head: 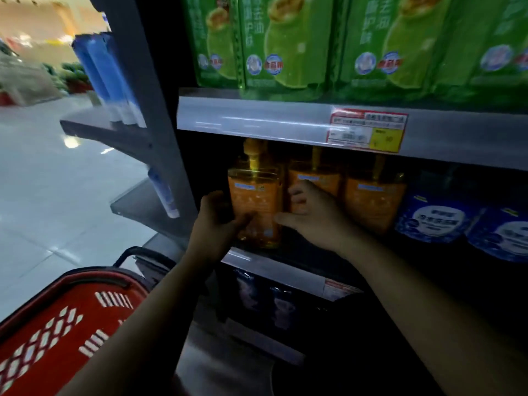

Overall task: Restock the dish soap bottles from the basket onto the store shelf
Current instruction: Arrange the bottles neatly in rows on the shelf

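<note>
Gripping the orange bottle point(254, 201) at the shelf point(243, 257) front edge, left hand point(217, 221) fingers curled round it, right hand point(311, 215) thumb touching, finger hold unclear, it may tip off forward.

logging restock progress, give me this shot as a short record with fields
left grip: holds the leftmost orange bottle by its left side, thumb across the front
right grip: at that bottle's right side, thumb on it; hold unclear
bottle position: upright at the middle shelf front edge
neighbours: two more orange bottles to its right, then blue packs
shelf above: green packs, price tag on its rail
basket: red, lower left
</note>
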Demonstrator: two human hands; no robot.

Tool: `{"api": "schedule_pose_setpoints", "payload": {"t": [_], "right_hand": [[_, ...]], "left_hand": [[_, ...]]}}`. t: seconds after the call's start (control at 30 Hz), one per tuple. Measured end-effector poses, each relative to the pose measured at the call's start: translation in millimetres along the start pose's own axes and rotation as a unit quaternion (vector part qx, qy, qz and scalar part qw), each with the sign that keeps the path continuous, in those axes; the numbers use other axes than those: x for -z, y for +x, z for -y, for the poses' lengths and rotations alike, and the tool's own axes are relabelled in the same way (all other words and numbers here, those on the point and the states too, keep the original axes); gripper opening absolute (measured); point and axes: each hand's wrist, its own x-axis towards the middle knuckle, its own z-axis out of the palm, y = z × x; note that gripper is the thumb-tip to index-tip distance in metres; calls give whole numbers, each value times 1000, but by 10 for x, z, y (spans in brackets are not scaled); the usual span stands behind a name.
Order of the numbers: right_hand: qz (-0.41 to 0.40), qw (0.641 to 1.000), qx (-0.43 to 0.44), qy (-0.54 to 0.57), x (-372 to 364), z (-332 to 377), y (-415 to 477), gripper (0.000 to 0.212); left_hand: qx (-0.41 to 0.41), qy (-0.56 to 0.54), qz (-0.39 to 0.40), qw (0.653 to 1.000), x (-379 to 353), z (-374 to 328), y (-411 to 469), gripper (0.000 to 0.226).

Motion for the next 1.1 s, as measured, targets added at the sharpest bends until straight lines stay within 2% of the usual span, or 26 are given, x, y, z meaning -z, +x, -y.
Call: {"api": "schedule_pose_setpoints", "payload": {"t": [0.07,0.17,0.23,0.33,0.43,0.67,0.77,0.83,0.93,1.03,1.1], "right_hand": [[-7,1000,-1,19,-109,-2,53,51],[-80,994,20,75,-239,-108,17,37],[-91,990,9,110,-324,-189,-55,33],[-41,992,-26,116,-440,-288,-138,53],[-19,993,-33,111,-502,-325,-122,68],[23,987,-26,156,-481,-351,-117,81],[34,983,-27,176,-476,-339,-134,90],[22,985,-19,170,-504,-311,-159,94],[-1,989,-15,147,-532,-307,-175,103],[14,984,-15,178,-496,-317,-155,105],[16,984,-9,179,-486,-339,-129,108]], "left_hand": [[-16,-56,17,998,-57,9,-80,74],[-36,-83,24,996,-142,84,-107,67],[-20,-110,47,993,-149,129,-30,71],[-8,-140,89,986,-144,135,50,80],[-20,-118,86,989,-161,116,56,71],[-79,-50,49,994,-192,88,-87,44],[-79,-8,33,996,-200,141,-102,58],[-75,-5,13,997,-245,127,-144,59],[-43,-29,-28,998,-339,55,-247,49],[-21,-87,-30,996,-410,29,-309,39],[-31,-79,-20,996,-447,24,-339,34]]}}
